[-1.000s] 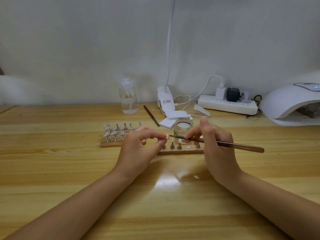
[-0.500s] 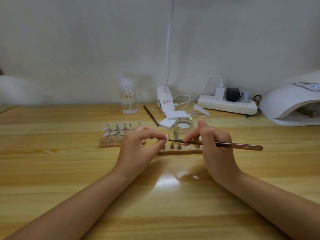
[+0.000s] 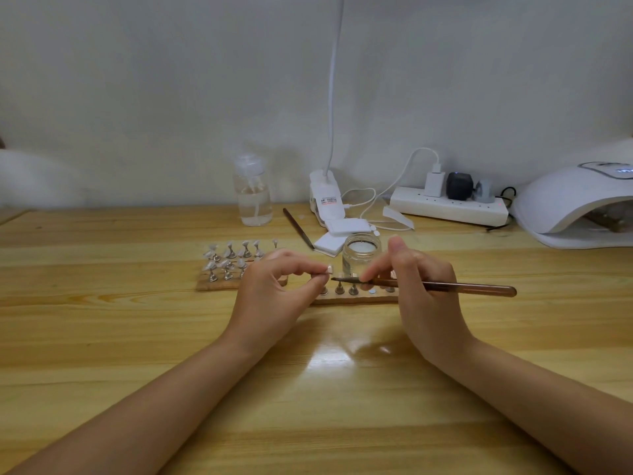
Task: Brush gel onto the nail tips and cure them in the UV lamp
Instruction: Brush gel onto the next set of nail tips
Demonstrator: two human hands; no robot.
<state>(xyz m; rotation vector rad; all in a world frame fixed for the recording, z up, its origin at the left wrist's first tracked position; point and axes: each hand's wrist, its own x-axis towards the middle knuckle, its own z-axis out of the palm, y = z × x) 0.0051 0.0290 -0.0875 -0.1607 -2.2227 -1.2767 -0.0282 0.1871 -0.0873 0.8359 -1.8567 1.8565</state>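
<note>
Wooden bench (image 3: 102, 337). Left hand (image 3: 270, 296) fingers pinch nail tip (image 3: 329, 269) steady, clear of rack; right hand (image 3: 424, 296) fingers pinch brush (image 3: 445, 286), bristles at tip for coating.

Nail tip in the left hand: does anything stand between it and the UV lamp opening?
Yes. The right hand with its brush lies directly right of the nail tip pinched by the left hand; the jar stands just behind. Beyond them the table toward the UV lamp looks bare.
</note>
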